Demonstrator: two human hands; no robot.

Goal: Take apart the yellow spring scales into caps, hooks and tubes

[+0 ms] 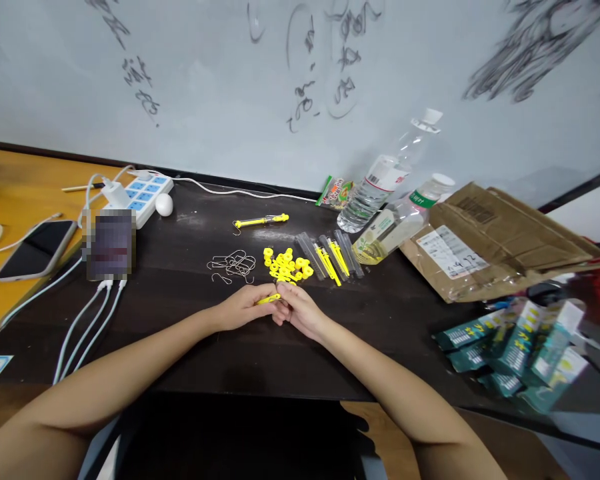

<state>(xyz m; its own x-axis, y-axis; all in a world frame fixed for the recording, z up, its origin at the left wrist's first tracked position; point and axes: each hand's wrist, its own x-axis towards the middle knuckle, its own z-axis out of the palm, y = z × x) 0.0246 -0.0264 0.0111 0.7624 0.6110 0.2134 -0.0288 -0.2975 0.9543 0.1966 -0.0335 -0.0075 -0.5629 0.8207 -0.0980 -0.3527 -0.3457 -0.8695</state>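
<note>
My left hand (250, 305) is closed around a slim yellow plastic piece (269, 300), which sticks out between thumb and fingers. Pressed up against it, my right hand (303, 310) has its fingers curled together; what they pinch is hidden. Just beyond both hands lies a pile of small yellow plastic caps (286, 262). Left of the pile are several tangled wire hooks (236, 262). To its right lie clear plastic tubes (310, 255) with slim yellow sticks (327, 265) among them. Farther back rests one tube with yellow ends and a hook (261, 221).
A power strip (147, 197), a blurred-out device (113, 245) with white cables, and a phone (37, 249) are at left. Two plastic bottles (380, 187), (403, 223) stand back right, near a snack packet (335, 192). Farther right are a cardboard parcel (480, 233) and several green boxes (517, 343).
</note>
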